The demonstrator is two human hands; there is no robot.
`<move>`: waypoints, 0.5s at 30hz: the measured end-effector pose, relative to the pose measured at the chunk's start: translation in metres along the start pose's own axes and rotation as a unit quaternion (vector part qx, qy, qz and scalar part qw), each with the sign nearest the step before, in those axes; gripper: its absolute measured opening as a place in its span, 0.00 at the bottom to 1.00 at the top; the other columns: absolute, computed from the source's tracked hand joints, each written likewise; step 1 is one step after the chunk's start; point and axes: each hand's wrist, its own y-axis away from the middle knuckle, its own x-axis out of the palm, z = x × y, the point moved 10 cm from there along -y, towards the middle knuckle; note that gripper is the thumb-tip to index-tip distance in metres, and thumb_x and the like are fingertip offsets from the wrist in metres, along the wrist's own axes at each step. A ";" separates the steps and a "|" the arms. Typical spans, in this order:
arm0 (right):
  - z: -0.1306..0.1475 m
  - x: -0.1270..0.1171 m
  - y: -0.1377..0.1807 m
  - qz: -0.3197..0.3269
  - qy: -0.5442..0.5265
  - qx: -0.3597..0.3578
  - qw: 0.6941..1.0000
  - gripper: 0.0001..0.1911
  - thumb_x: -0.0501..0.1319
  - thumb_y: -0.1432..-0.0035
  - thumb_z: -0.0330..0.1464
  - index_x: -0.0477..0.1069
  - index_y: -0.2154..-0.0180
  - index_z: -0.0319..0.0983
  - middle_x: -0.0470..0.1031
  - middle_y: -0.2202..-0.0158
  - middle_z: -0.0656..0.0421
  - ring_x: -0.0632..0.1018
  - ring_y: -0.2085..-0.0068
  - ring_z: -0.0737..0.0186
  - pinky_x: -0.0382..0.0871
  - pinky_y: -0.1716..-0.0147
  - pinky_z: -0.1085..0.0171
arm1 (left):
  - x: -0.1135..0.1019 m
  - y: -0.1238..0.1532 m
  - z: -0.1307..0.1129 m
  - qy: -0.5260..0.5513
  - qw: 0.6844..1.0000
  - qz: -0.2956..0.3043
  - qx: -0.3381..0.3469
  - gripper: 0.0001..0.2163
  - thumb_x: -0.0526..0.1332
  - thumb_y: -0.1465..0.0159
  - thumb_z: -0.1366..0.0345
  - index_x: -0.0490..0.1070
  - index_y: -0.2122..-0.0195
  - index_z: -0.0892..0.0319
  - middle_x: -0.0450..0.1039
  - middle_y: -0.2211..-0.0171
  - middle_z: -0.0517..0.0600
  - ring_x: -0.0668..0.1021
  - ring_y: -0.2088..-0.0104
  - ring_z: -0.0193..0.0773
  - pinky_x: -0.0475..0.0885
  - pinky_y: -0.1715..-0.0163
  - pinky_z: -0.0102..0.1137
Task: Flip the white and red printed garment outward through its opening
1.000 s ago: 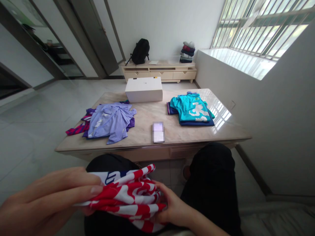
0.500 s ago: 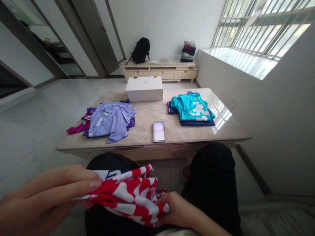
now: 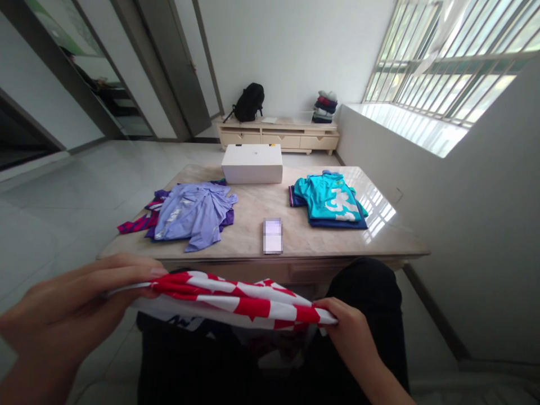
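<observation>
A red and white checked shirt (image 3: pixel 236 298) is stretched flat between my two hands, just above my lap. My left hand (image 3: pixel 71 315) pinches its left end, fingers pressed together on the cloth. My right hand (image 3: pixel 350 332) is closed on its right end. Part of the shirt with dark lettering hangs below the stretched edge. Beyond my knees stands a marble-topped table (image 3: pixel 253 236).
On the table lie a loose pile of lilac and purple clothes (image 3: pixel 189 211), a folded stack topped by a teal shirt (image 3: pixel 329 197), a white box (image 3: pixel 252 163) and a small blurred flat object (image 3: pixel 272 235). A low cabinet (image 3: pixel 278 134) at the back wall carries a black backpack and folded clothes.
The bunched shirt has been pulled out flat and lifted; my hands have moved apart, the right one going further right. The view has tilted down slightly.
</observation>
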 end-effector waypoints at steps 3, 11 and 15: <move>0.003 -0.023 0.001 -0.057 0.078 -0.035 0.995 0.27 0.54 0.47 0.20 0.80 0.50 0.44 0.85 0.53 0.55 0.85 0.54 0.50 0.79 0.55 0.58 | 0.000 -0.002 -0.005 0.005 0.999 0.019 0.043 0.05 0.71 0.40 0.67 0.84 0.62 0.52 0.86 0.64 0.46 0.87 0.67 0.39 0.83 0.65 0.28; 0.025 -0.048 0.019 -0.150 0.148 -0.106 0.972 0.43 0.51 0.51 0.17 0.69 0.35 0.45 0.77 0.39 0.56 0.81 0.43 0.50 0.78 0.44 0.55 | 0.002 -0.010 -0.026 -0.039 0.999 -0.028 0.012 0.02 0.68 0.34 0.66 0.82 0.63 0.53 0.85 0.65 0.44 0.86 0.62 0.37 0.80 0.55 0.28; 0.039 -0.016 0.038 -0.042 0.054 -0.142 0.987 0.41 0.53 0.48 0.18 0.69 0.35 0.47 0.75 0.38 0.56 0.79 0.42 0.53 0.75 0.43 0.62 | -0.004 -0.013 -0.027 -0.008 0.996 -0.077 0.039 0.02 0.70 0.35 0.63 0.83 0.62 0.52 0.84 0.66 0.43 0.85 0.64 0.34 0.79 0.55 0.25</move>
